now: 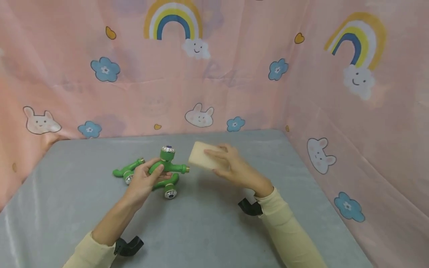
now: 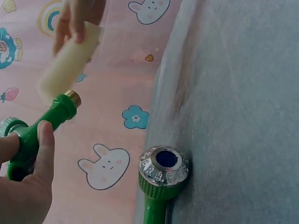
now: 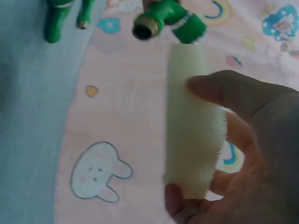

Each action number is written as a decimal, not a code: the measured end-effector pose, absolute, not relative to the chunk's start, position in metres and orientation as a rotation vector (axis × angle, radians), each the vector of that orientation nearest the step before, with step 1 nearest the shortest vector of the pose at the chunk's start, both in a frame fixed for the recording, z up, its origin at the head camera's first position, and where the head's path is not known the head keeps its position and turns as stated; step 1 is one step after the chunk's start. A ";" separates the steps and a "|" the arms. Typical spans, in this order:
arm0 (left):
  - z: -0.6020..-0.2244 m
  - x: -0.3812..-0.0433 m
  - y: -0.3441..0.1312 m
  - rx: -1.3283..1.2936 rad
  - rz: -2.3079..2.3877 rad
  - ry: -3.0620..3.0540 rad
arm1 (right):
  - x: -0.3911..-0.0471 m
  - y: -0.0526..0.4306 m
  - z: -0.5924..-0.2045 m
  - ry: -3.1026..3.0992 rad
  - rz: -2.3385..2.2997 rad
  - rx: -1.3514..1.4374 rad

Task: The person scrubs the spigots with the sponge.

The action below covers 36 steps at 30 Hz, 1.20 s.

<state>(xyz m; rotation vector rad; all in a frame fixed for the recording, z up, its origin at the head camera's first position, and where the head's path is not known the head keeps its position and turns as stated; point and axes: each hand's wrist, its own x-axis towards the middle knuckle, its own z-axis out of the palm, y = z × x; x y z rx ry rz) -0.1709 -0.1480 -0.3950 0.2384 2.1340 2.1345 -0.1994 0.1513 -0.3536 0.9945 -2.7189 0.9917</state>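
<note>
A green faucet (image 1: 172, 168) with a chrome-topped knob is held up over the table in my left hand (image 1: 143, 183), thumb and fingers round its body. Its brass threaded end points right, toward a pale cream sponge block (image 1: 202, 155). My right hand (image 1: 238, 167) grips that sponge between thumb and fingers, above the table. In the right wrist view the sponge (image 3: 189, 121) stands upright in the grip, its end close to the faucet (image 3: 161, 16). The left wrist view shows the sponge (image 2: 70, 65) just beyond the threaded end.
Two more green faucets lie on the grey table (image 1: 201, 230): one faucet (image 1: 127, 170) left of my left hand, the other faucet (image 1: 171, 186) beneath it, partly hidden. A pink printed curtain (image 1: 234, 100) closes off the back and sides. Black wrist mounts (image 1: 129, 246) sit on both forearms.
</note>
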 end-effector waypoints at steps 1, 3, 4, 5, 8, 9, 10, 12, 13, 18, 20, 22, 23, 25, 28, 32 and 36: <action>-0.395 -0.170 -0.148 0.214 2.138 2.144 | -0.199 0.152 -0.351 -2.688 1.010 0.979; -0.395 -0.170 -0.147 0.181 2.136 2.152 | -0.196 0.149 -0.347 -2.612 1.037 0.968; -0.395 -0.169 -0.147 0.176 2.133 2.148 | -0.194 0.146 -0.346 -2.573 1.034 0.983; -0.395 -0.169 -0.146 0.172 2.127 2.149 | -0.192 0.140 -0.347 -2.541 1.016 1.008; -0.396 -0.168 -0.144 0.179 2.109 2.143 | -0.188 0.122 -0.352 -2.481 0.919 1.079; -0.397 -0.167 -0.144 0.184 2.103 2.142 | -0.187 0.117 -0.355 -2.472 0.893 1.091; -0.397 -0.166 -0.143 0.189 2.099 2.136 | -0.187 0.113 -0.358 -2.462 0.862 1.094; -0.397 -0.165 -0.143 0.194 2.088 2.133 | -0.188 0.108 -0.363 -2.452 0.819 1.079; -0.397 -0.164 -0.143 0.191 2.085 2.131 | -0.190 0.108 -0.365 -2.450 0.809 1.067; -0.394 -0.163 -0.144 0.126 2.071 2.150 | -0.199 0.119 -0.366 -2.492 0.811 0.938; -0.392 -0.164 -0.143 0.107 2.075 2.176 | -0.201 0.127 -0.363 -2.503 0.831 0.858; -0.391 -0.165 -0.142 0.099 2.086 2.204 | -0.201 0.131 -0.360 -2.483 0.858 0.813; -0.391 -0.166 -0.141 0.103 2.083 2.225 | -0.200 0.131 -0.359 -2.464 0.856 0.816; -0.393 -0.166 -0.139 0.126 2.066 2.269 | -0.196 0.127 -0.358 -2.431 0.845 0.875; -0.395 -0.166 -0.136 0.174 2.026 2.344 | -0.188 0.115 -0.361 -2.409 0.770 0.996; -0.397 -0.165 -0.135 0.214 2.011 2.415 | -0.189 0.106 -0.370 -2.402 0.718 1.031; -0.397 -0.164 -0.136 0.194 1.996 2.452 | -0.197 0.111 -0.373 -2.415 0.758 0.988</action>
